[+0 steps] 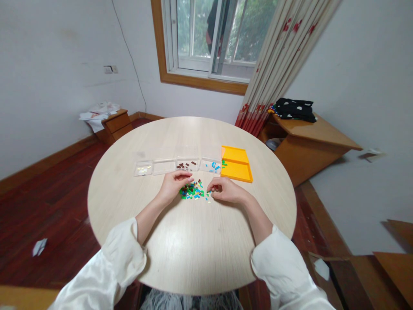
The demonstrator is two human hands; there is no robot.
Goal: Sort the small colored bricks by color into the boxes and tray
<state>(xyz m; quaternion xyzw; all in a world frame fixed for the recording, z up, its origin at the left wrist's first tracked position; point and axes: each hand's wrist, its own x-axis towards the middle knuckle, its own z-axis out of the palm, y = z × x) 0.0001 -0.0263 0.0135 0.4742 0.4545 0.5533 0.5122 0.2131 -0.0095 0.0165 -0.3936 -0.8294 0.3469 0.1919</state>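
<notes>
A small heap of tiny coloured bricks, green, blue, brown and pale, lies on the round light-wood table. My left hand rests at the heap's left edge, fingers curled over the pieces. At the heap's right edge, the fingertips of my right hand are pinched together; whether a brick is between them is too small to tell. Behind the heap stands a row of clear trays, one holding brown bricks, one blue bricks, one pale pieces. An orange tray closes the row.
A low wooden cabinet with dark cloth stands at the back right by the curtain. At the back left is a small nightstand with papers on it. The floor is dark red wood with a paper scrap.
</notes>
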